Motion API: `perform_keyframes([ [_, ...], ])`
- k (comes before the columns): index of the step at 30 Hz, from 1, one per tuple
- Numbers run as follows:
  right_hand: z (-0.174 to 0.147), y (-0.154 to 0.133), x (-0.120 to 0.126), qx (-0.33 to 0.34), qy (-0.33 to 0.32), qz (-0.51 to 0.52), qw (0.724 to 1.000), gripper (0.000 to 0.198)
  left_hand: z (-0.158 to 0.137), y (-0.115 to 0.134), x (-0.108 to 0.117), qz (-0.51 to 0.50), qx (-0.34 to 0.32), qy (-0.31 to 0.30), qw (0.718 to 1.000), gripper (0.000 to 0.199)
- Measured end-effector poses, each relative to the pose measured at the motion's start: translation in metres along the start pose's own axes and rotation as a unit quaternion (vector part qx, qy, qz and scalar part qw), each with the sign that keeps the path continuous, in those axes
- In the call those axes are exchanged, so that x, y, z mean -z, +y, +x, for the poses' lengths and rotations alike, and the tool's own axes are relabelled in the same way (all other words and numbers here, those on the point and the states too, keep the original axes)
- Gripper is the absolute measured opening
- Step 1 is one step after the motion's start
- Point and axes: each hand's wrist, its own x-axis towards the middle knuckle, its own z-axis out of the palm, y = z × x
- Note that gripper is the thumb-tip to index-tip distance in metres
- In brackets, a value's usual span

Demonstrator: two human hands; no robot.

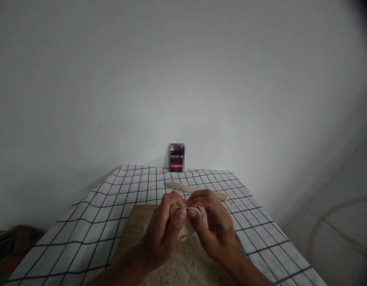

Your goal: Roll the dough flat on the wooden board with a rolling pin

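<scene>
L hand (164, 232) & R hand (216, 228) are both curled nearly closed, thumbs & index fingers pinching the top edge of a pale dough piece (186, 232) b/w them. Dough's above the floury wooden board (137, 218); can't tell if it's touching. Rolling pin (185, 188) lies just past the hands on the checked cloth (102, 210), w/ a dark, blurred upright rectangle (176, 158) farther back nr the wall (177, 79).

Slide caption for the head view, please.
Left hand and right hand pinch pale dough over a brown board on checked cloth.
</scene>
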Motion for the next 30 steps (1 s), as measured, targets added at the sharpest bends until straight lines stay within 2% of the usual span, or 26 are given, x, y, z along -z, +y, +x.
perform_keyframes([
  [7,0.005,-0.005,0.003,0.009,-0.032,-0.029,0.999,0.007,-0.005,-0.011,0.001,-0.044,0.011,-0.009,0.999,0.038],
  [13,0.001,0.001,-0.002,-0.01,-0.003,-0.04,0.999,0.013,-0.005,-0.014,0.0,0.019,0.006,-0.01,1.0,0.039],
  [19,-0.001,0.009,0.001,-0.01,-0.007,-0.034,0.999,0.006,-0.002,-0.008,-0.001,0.048,0.0,0.003,0.999,0.039],
  [24,-0.003,0.014,0.003,-0.05,0.004,-0.002,0.999,0.008,0.004,-0.002,0.001,0.031,0.015,0.048,0.998,0.039],
  [30,-0.003,0.015,0.0,-0.135,-0.002,0.08,0.988,0.012,0.004,-0.012,0.001,-0.006,-0.006,0.076,0.997,0.036],
])
